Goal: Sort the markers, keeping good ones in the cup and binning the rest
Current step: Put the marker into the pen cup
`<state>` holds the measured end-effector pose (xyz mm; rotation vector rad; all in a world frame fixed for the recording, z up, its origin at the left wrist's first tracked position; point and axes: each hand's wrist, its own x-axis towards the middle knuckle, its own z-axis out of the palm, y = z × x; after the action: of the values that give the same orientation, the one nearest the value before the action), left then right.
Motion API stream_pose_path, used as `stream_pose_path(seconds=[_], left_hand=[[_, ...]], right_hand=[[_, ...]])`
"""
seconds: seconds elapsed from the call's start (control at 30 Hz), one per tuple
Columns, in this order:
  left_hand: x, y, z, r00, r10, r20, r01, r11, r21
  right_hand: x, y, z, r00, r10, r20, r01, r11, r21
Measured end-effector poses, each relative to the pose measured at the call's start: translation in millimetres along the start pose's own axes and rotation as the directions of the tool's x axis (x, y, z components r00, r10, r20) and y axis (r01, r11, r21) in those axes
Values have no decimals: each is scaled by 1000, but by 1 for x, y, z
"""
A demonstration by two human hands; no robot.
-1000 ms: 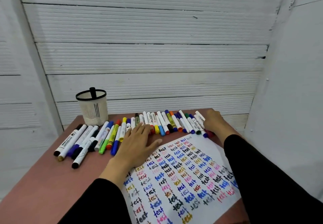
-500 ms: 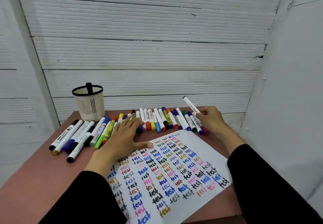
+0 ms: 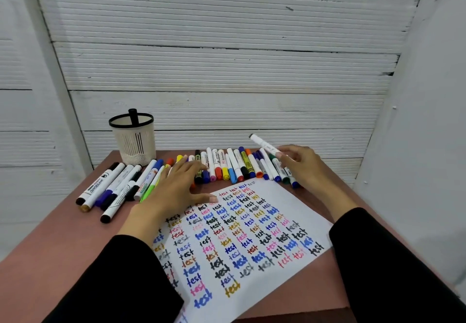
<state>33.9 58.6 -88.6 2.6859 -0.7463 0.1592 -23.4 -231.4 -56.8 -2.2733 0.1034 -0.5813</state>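
Many coloured markers (image 3: pixel 234 164) lie side by side in a row across the far half of the table. My right hand (image 3: pixel 302 166) pinches a white marker (image 3: pixel 263 143) and holds it tilted above the row's right end. My left hand (image 3: pixel 176 186) lies flat with spread fingers on the top left corner of a white test sheet (image 3: pixel 239 237) and over some markers. A white mesh cup (image 3: pixel 133 138) with a black rim stands at the back left; one black marker (image 3: pixel 133 116) sticks out of it.
The table (image 3: pixel 50 259) is reddish brown, with bare surface on its near left. White ribbed wall panels close it in behind and on the right. Larger whiteboard markers (image 3: pixel 108 186) lie in a bunch at the left. No bin is in view.
My right hand picked a white marker out of the row's right end and lifted it. The left hand stayed on the sheet. The camera tilted a little upward.
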Motion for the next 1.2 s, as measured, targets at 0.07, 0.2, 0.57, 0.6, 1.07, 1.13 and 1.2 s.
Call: stream_pose_path(seconds=[0.07,0.2,0.57,0.6,1.07,1.13,1.2], left_hand=[[-2,3,-2,999,16,-36,-18,999,-39],[-5,17,-5,972,10,-234,-66,970,-235],[-5,33,5,965,176,-195,-220,948,-228],[-7,36,5,964,170,-203,-221,939,-264],[-3,31,12,981,-49,-190,-90,750,-655],[-3,31,10,976,-53,-213,-96,770,-631],[-5,31,9,971,-42,-236,-109,798,-593]], right_hand=[[-6,-13,3,996,-35,85,21,986,166],[-9,-18,13,981,-21,193,-44,944,327],[-14,-15,31,884,-466,-41,394,790,-470],[-17,-20,35,841,-540,-37,431,710,-557],[-42,-45,68,728,-648,225,642,528,-556],[-43,-46,70,746,-620,241,630,541,-558],[-42,-46,74,765,-578,285,625,560,-544]])
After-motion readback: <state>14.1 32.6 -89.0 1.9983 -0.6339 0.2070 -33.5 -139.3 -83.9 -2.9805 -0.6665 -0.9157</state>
